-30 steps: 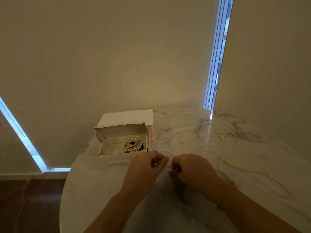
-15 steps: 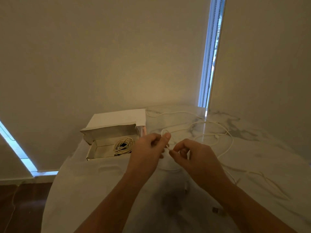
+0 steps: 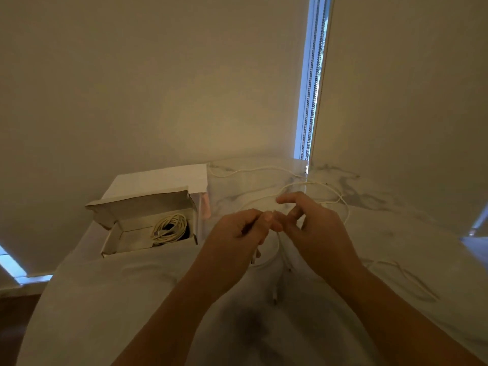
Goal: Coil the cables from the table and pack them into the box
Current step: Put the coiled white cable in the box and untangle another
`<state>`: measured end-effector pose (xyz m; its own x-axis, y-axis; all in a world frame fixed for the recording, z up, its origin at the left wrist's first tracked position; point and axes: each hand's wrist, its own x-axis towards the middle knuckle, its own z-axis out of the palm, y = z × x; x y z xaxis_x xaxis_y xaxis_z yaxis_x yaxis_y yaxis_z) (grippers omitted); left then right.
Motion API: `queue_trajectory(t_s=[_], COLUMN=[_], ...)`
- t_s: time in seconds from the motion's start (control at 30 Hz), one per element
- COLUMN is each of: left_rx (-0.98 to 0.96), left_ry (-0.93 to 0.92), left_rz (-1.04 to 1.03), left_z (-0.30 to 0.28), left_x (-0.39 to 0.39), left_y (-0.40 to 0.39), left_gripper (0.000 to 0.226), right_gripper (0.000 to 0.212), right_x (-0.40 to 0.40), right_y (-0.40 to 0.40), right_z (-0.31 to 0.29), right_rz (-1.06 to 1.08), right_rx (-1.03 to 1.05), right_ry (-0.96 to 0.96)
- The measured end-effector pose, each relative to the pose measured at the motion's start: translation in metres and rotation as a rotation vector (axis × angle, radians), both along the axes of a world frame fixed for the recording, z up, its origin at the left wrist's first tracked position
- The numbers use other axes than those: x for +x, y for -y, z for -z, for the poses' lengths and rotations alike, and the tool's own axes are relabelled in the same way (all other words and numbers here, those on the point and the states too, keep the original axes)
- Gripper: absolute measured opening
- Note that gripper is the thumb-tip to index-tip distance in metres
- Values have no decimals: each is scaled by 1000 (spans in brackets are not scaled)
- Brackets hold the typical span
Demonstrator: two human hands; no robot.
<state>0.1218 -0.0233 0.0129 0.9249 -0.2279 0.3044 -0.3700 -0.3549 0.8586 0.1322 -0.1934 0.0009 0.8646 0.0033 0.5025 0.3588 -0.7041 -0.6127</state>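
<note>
Now vs 0.5 s ago: both hands sit a bit higher in frame, w/ thumbs and fingertips closer together at centre; the small loop that stood above the left hand then is no longer seen. Box and coil inside look unchanged.

No brand, label or writing readable anywhere.

Left hand [image 3: 237, 232], centre frame: fingers curled, thumb pressed against them, pinching the thin white cable [image 3: 280, 249] near its end. Right hand [image 3: 314, 233], just right of it: thumb + middle fingers pinch the same cable right beside the left thumb; index finger stretched out, pointing left toward upper centre, not touching anything I can tell. Cable hangs down between the two wrists in a slack loop, connector end dangling lower centre above the white marble-pattern table [image 3: 105, 299].

More loose white cable [image 3: 340, 196] lies in loops on the table behind the hands and on the right side, well apart from the box.

Open white cardboard box [image 3: 132, 207] sits left of centre on the table, lid flap up; one coiled cream cable [image 3: 170, 228] lies in its right part.
</note>
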Motion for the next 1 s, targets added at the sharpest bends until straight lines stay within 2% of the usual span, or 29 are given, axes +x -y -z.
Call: queue_trajectory(t_s=[0.13,0.33,0.47,0.67,1.0], left_rx=[-73,-473,-646,-666,-897], left_ry=[-14,-233,-330,-252,-170], left_rz=[15,50,105,59,-5], left_z=[-1,-3,-5,-4,-9], left_x=[-1,8,15,15,23], left_y=[-1,-17,-25,-30,-38], left_gripper=[37,40,38,35,32], right_gripper=[9,8,4,4,19], right_x=[2,0,-4,-10,-23], right_y=[-4,-15,-19,-19,-27], right_z=[2,10,10,3,-2], right_rz=[-55,-119,-184,-203,-270], right_rx=[-11,-35,-42,-152,-257], right_ry=[3,-65,-137,-193,-133])
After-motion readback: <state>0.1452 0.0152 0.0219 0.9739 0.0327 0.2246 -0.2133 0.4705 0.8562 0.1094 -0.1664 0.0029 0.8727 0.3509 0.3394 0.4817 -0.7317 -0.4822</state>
